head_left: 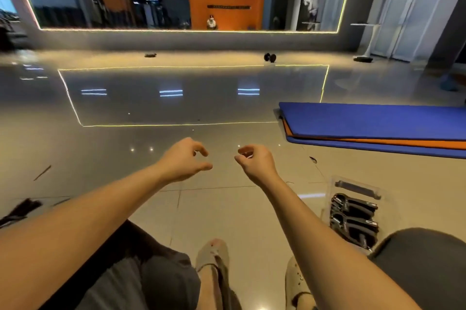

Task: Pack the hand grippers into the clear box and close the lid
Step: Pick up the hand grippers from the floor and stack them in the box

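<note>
A clear box (332, 183) sits on the tiled floor at the lower right, beside my right knee. Several black hand grippers (353, 216) lie inside it, and a dark handle shows at its far end. Whether its lid is on, I cannot tell. Both my arms stretch forward over the floor, well left of the box. My left hand (182, 159) hangs in the air with loosely curled fingers and holds nothing. My right hand (254, 160) is likewise loosely curled and empty, a short gap from the left one.
A folded blue and orange mat (378, 128) lies on the floor at the right. A dumbbell (269, 57) and a small dark object (150, 55) rest far off by the mirrored wall. Dark items (20, 211) lie at the left edge. My knees and feet fill the bottom.
</note>
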`<state>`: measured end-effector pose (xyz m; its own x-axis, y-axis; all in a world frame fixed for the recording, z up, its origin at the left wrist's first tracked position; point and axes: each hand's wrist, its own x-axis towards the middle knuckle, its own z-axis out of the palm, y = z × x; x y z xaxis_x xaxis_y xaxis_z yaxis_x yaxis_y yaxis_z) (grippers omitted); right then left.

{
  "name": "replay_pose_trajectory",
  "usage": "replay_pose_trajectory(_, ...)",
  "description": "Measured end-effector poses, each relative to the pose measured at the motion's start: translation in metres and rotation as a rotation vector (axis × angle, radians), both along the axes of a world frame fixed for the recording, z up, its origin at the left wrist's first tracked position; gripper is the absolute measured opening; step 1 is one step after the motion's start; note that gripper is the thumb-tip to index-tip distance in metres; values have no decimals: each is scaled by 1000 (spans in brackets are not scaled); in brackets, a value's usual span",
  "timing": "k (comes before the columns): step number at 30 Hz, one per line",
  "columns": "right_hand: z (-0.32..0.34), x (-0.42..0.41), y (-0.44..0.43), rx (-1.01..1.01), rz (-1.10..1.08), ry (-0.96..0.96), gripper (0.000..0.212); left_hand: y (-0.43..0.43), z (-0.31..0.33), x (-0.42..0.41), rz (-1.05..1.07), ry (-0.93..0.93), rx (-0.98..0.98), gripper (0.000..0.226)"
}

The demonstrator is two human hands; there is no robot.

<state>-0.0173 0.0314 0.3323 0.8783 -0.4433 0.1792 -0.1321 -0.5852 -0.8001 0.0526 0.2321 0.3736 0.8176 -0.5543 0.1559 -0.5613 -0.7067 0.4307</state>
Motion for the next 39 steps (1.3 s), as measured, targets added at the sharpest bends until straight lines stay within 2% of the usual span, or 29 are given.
replay_pose_trajectory(4, 11, 40, 83, -1, 134, -1, 29, 86, 21, 10, 155, -31, 62, 42)
replay_pose_trajectory(8, 15, 84, 175, -25, 333, 0, 29, 194, 22, 24, 366, 3, 6, 39)
replay_pose_trajectory(18, -9, 191, 438, -147, 775, 100, 32, 476, -20, 41, 849, 52, -123, 37)
replay_pose_trajectory(23, -31, 222, 557, -234, 934, 96, 26, 584, -48, 42, 1063, 143, -97, 40)
replay_pose_trajectory(27, -60, 262, 618, -276, 1023, 176, 29, 649, -67, 49, 1228, 199, -104, 38)
replay_pose_trajectory(35, -109, 384, 698, -318, 1059, 279, 33, 752, -103, 116, 1391, 380, 48, 55)
replay_pose_trajectory(39, -150, 446, 735, -420, 1093, 367, 37, 786, -151, 166, 1489, 417, -103, 57)
